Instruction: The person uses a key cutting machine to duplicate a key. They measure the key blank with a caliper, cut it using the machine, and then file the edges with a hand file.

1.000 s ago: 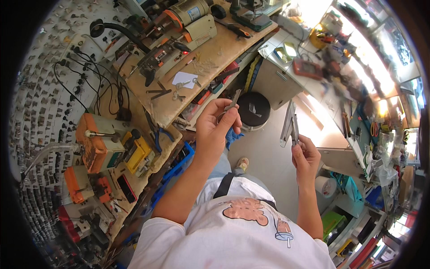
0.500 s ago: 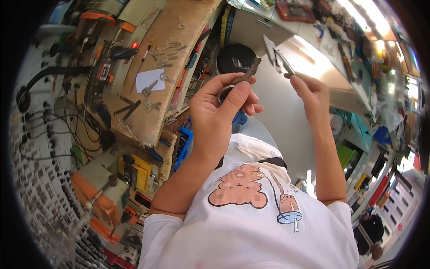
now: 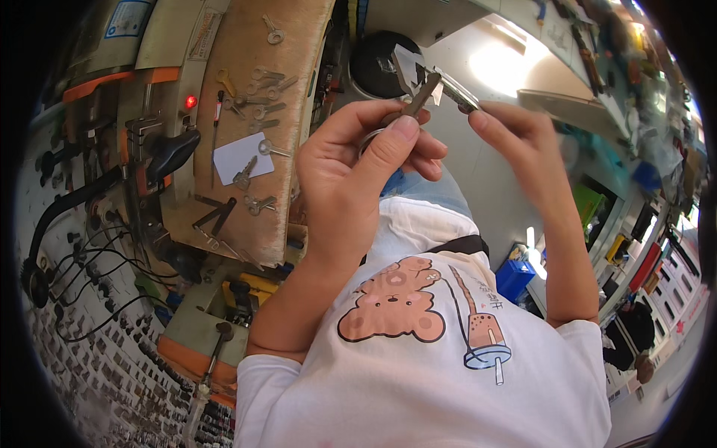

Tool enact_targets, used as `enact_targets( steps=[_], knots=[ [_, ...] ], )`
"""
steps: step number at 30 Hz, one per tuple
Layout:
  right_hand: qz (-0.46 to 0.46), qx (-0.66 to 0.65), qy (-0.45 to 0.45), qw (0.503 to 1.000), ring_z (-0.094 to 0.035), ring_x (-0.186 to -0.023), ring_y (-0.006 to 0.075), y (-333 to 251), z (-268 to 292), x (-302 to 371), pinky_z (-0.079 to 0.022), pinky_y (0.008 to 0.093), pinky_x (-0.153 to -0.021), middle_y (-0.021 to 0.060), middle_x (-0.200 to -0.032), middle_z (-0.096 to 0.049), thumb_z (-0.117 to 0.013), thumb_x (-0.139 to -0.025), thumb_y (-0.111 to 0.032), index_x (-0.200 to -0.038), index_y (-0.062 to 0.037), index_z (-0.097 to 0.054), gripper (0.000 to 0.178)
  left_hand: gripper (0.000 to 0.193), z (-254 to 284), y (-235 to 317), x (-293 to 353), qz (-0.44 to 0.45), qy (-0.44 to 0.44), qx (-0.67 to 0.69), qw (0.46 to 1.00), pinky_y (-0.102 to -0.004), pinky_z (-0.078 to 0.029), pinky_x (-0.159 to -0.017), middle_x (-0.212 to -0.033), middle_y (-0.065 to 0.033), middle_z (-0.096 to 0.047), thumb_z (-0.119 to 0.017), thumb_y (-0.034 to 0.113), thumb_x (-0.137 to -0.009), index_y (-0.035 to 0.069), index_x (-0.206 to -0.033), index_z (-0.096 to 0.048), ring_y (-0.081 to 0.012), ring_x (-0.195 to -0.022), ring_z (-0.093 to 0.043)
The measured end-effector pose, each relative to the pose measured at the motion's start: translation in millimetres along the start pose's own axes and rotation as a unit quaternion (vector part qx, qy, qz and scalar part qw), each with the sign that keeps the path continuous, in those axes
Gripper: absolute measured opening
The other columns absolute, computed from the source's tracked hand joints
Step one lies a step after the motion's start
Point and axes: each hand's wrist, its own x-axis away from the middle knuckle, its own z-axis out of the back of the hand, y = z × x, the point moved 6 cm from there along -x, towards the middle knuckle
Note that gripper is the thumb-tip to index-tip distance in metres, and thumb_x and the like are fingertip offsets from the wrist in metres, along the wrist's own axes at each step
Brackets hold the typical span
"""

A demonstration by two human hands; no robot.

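Observation:
My left hand [image 3: 345, 153] pinches a dark metal key [image 3: 424, 95] between thumb and fingers, its blade pointing up and to the right. A metal ring [image 3: 365, 141] shows beside the thumb. My right hand [image 3: 523, 142] is closed on the end of a silver caliper [image 3: 457, 90], whose wide jaws reach left toward the key. In this view the key's tip overlaps the caliper near its jaws; whether they touch I cannot tell.
On the left, a wooden bench [image 3: 295, 67] carries several loose keys [image 3: 261, 112], a white card [image 3: 228, 162] and a thin screwdriver [image 3: 216, 127]. Beside it stands a machine with a black-knobbed lever [image 3: 175, 154] and a lit red lamp [image 3: 191, 101]. A round black stool [image 3: 370, 63] is ahead.
The caliper has come left and the key slightly closer, so the two, apart before, now overlap in view. The surroundings have shifted as my head moved.

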Motion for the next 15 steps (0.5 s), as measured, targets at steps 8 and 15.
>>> enact_targets(
  steps=[8, 15],
  knots=[
    [-0.012, 0.007, -0.026, 1.000, -0.036, -0.057, 0.0052, 1.8, 4.9, -7.2, -0.025, 0.0223, -0.048, -0.0022, -0.060, -0.045, -0.063, -0.078, -0.038, -0.089, 0.0061, -0.063, 0.046, 0.019, -1.9, 1.0, -10.7, -0.022, -0.030, -0.055, 0.998, -0.0290, -0.051, -0.058, -0.073, -0.0197, -0.063, -0.052, 0.008, -0.085, -0.006, -0.098, -0.055, -0.0185, -0.056, -0.059],
    [-0.011, 0.011, -0.022, 1.000, -0.037, -0.058, 0.0059, 5.7, 13.2, -8.1, -0.027, 0.0218, -0.048, -0.0012, -0.062, -0.046, -0.062, -0.078, -0.037, -0.090, 0.0067, -0.063, 0.045, 0.020, -8.2, -0.3, -13.4, -0.038, -0.039, -0.102, 0.993, -0.0280, -0.051, -0.057, -0.074, -0.0200, -0.063, -0.052, 0.008, -0.086, -0.006, -0.100, -0.054, -0.0187, -0.057, -0.060]
  ],
)
